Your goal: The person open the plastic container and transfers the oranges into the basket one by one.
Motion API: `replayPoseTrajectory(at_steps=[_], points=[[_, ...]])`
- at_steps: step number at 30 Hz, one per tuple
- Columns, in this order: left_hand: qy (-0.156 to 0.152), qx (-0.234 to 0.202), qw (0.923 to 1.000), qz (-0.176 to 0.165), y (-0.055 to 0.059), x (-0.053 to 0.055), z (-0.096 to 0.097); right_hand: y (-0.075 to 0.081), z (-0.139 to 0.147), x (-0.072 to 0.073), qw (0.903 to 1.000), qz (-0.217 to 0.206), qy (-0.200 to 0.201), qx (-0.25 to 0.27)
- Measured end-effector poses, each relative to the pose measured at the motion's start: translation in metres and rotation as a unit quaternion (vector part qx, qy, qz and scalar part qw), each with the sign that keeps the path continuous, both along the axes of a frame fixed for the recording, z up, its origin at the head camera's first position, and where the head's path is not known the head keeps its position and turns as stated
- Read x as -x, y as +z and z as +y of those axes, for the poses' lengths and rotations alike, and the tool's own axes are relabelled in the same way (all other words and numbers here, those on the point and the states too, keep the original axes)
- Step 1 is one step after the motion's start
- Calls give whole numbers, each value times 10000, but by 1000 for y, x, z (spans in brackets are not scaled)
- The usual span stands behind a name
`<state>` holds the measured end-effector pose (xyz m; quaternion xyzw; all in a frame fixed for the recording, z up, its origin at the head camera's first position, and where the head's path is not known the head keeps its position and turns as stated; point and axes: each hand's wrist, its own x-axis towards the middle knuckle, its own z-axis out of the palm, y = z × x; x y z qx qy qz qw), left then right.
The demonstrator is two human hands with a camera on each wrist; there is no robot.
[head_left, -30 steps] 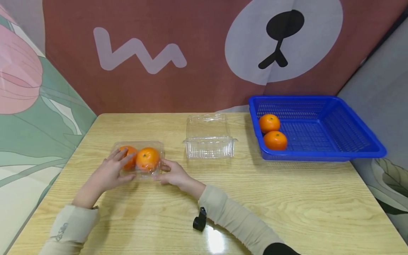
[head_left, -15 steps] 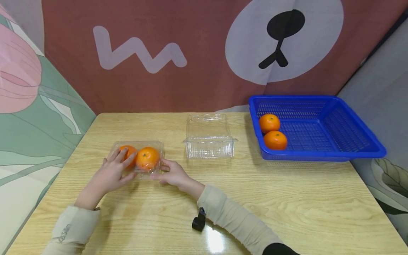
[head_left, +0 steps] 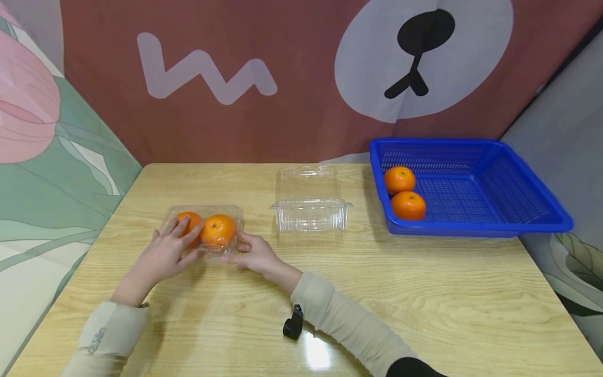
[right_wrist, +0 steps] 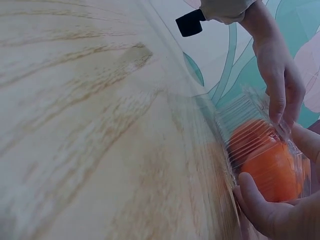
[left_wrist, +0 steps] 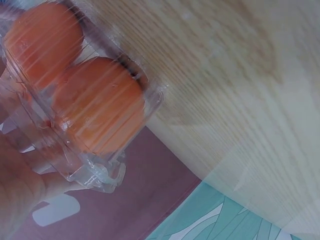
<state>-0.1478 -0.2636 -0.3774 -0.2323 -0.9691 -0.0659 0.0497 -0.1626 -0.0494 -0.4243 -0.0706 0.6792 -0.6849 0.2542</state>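
Observation:
In the head view a clear plastic clamshell box (head_left: 207, 253) stands at the left of the table, its lid down over two oranges (head_left: 219, 231). My left hand (head_left: 162, 254) lies over the box's left part, fingers extended and spread across the lid, thumb by the front edge. At the right end, my right hand (head_left: 254, 255) grips the box's front corner between thumb and fingers. The right wrist view shows the right thumb (right_wrist: 257, 202) against the box's side and the left fingers (right_wrist: 277, 97) touching the lid. Ribbed plastic walls cover the oranges (left_wrist: 100, 105) in the left wrist view.
A second clear clamshell box (head_left: 311, 215) stands with its lid up at the table's back middle. Right of it, a blue plastic basket (head_left: 471, 229) holds two more oranges (head_left: 408, 205) at its left end. A printed cloth wall (head_left: 301, 131) borders the table behind.
The view has tilted slightly, shifting the scene a little upward. Both hands keep nearly the same places on the box; the right thumb has slid slightly left along its front edge.

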Motion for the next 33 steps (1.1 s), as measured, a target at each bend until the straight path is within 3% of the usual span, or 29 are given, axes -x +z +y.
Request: replayPoseTrajectory(at_steps=[10, 18, 25, 33], points=[[29, 16, 10000, -26, 1, 1, 1, 4, -3, -1, 9999, 29, -85, -116], [77, 20, 9999, -130, 2, 0, 0, 4, -8, -3, 9980, 230, -111, -586], [202, -241, 9986, -435, 6, -1, -3, 6, -9, -4, 9968, 291, -161, -729], [108, -253, 9989, -376, 6, 0, -4, 7, -7, -4, 9956, 357, -117, -861]])
